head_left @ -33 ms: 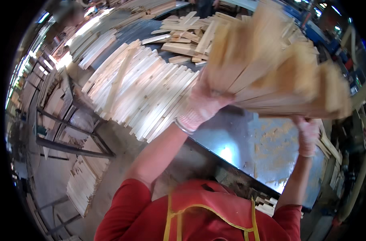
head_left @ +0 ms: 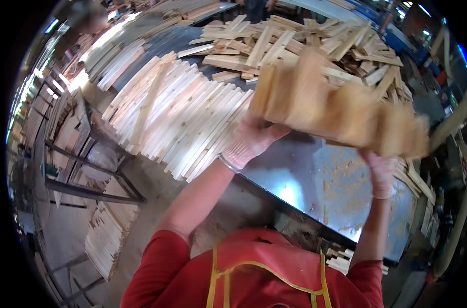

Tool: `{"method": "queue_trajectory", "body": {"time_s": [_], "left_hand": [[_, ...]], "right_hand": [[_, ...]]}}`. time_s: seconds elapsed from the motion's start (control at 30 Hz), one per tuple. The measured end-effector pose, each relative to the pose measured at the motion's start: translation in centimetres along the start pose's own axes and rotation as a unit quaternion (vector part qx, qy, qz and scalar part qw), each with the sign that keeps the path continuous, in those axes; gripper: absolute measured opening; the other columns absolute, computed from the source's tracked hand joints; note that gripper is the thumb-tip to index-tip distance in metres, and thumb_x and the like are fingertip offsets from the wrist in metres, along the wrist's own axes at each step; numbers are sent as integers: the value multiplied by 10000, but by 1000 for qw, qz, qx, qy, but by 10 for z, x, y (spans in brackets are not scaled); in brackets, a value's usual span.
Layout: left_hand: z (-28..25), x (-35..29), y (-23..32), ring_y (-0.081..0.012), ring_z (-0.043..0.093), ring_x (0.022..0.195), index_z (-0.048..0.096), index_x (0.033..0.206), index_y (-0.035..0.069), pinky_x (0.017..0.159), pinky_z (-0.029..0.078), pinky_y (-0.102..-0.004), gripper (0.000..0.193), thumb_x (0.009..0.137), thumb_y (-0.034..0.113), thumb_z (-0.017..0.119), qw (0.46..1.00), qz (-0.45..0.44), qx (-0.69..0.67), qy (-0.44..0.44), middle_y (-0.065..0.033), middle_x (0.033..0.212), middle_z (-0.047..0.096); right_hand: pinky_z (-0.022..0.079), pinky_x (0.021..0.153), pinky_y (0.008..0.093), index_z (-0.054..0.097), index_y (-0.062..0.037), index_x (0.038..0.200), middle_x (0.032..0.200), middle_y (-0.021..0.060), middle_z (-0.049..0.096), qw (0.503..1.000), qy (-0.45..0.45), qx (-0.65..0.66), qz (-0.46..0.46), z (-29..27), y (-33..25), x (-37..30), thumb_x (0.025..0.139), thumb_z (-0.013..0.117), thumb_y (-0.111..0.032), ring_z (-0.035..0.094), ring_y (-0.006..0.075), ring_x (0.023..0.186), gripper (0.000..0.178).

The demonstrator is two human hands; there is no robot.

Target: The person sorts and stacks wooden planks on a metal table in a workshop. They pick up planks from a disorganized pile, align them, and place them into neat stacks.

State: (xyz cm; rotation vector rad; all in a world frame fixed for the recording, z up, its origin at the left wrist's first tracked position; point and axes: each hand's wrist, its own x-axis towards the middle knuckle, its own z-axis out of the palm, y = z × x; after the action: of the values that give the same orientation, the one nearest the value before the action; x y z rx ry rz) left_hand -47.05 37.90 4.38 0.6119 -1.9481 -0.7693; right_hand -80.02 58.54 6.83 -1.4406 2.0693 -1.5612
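Between my gloved hands a bundle of short wooden boards (head_left: 341, 110) is held up over the metal table, its end faces blurred by motion. My left hand (head_left: 254, 141), in a pale knitted glove, closes on the bundle's left end. At the lower right of the bundle my right hand (head_left: 381, 172), gloved too, grips it from below; some of its fingers are hidden behind the wood. Close to my left hand lies a row of pale wooden strips (head_left: 187, 110), set side by side, with one strip (head_left: 154, 102) lying slantwise on top.
A loose heap of boards (head_left: 264, 49) spreads over the far side. The metal table (head_left: 341, 195) carries patches of sawdust. On the left stands a dark metal frame rack (head_left: 90, 190), and more stacked strips (head_left: 107, 231) lie low beside it. A person (head_left: 256, 10) stands at the far edge.
The bundle has come down and tipped, so it looks shorter and more of the heap behind shows. Both hands have shifted slightly left with it and keep their hold.
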Motion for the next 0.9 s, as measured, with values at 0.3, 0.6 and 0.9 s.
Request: {"method": "queue_trajectory", "body": {"time_s": [0.3,0.6,0.9], "left_hand": [[-31,-174,-126,-281,445,1457,363,1621,52,1166,398,-424,600,1041,177,448,802,-12,490,-341,-113,1600,470],[-41,-159,-105,-348,593,1293,594,1413,69,1038,489,-472,484,957,232,575,758,-92,464,-449,-173,1335,639],[17,-120,-99,-402,592,1357,430,1547,-1,1135,476,-484,872,930,573,653,798,-485,240,-265,-283,1504,559]], "right_hand": [[384,1231,434,451,-31,1530,1508,170,545,848,-245,-469,-39,141,99,-196,1040,568,-357,499,314,1432,600],[535,1021,399,444,46,1500,1288,225,670,901,-375,-117,184,125,137,-179,949,623,-230,671,322,1176,642],[593,677,375,498,46,1448,887,186,727,831,-370,-109,400,131,120,-81,879,673,-692,738,258,707,948]]}}
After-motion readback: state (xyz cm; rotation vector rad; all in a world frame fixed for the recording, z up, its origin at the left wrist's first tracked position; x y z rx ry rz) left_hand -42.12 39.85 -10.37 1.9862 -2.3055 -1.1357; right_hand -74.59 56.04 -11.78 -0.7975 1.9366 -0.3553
